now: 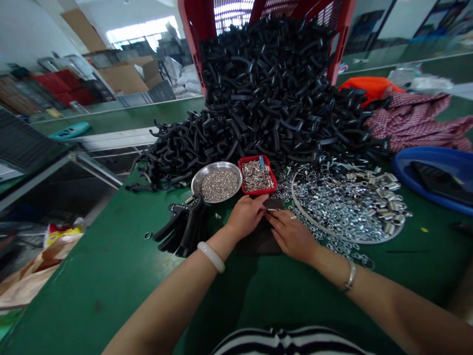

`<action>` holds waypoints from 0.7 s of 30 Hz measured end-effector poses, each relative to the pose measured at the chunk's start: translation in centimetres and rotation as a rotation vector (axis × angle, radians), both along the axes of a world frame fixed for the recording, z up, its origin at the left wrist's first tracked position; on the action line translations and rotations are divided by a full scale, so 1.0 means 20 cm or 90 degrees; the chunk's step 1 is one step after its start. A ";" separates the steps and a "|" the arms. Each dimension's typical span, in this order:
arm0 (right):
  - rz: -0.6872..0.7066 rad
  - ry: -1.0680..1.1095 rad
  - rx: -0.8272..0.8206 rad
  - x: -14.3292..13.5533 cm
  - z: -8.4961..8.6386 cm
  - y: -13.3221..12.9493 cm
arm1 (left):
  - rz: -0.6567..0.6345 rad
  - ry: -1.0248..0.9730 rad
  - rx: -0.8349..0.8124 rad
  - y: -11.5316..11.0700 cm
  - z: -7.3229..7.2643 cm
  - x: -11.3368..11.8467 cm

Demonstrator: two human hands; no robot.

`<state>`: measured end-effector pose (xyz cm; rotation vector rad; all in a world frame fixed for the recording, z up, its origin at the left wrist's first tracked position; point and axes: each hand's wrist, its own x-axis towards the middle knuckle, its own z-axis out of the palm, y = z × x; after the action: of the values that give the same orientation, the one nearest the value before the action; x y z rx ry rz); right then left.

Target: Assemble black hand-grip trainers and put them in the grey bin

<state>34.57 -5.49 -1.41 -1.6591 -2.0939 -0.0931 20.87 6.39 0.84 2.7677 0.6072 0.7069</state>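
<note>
My left hand [245, 215] and my right hand [291, 234] meet over a dark mat [260, 240] on the green table [111, 276]. Both pinch a small silver metal piece [272, 210] between their fingertips. Just beyond my left hand stand a round steel dish of small metal parts [217, 181] and a red tray of pins [257, 175]. A wide tray of shiny rings and springs [351, 207] lies right of my right hand. A bunch of black handles [183, 226] lies left of my left wrist.
A big heap of black curved handles [266, 93] spills from a tipped red crate [338, 34] at the back. A blue basin [436, 175] and checked cloth [417, 121] sit at the right. The table's left edge drops to boxes on the floor.
</note>
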 end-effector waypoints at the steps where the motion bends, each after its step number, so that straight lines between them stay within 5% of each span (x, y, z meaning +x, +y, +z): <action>1: 0.002 0.000 -0.001 0.00 0.00 0.00 | -0.017 0.024 0.045 0.00 0.00 0.00; 5: 0.007 0.003 -0.004 0.00 0.00 0.00 | -0.061 0.094 0.139 0.01 0.01 -0.03; 13: -0.002 0.004 0.009 0.00 -0.02 0.00 | -0.054 -0.015 -0.030 0.04 -0.02 -0.01; 21: 0.003 0.014 -0.007 0.01 0.00 0.00 | -0.037 -0.005 0.003 0.01 -0.04 -0.05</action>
<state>34.70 -5.57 -1.38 -1.6550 -2.0854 -0.0611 19.91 6.51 -0.03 2.7734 0.5210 0.7078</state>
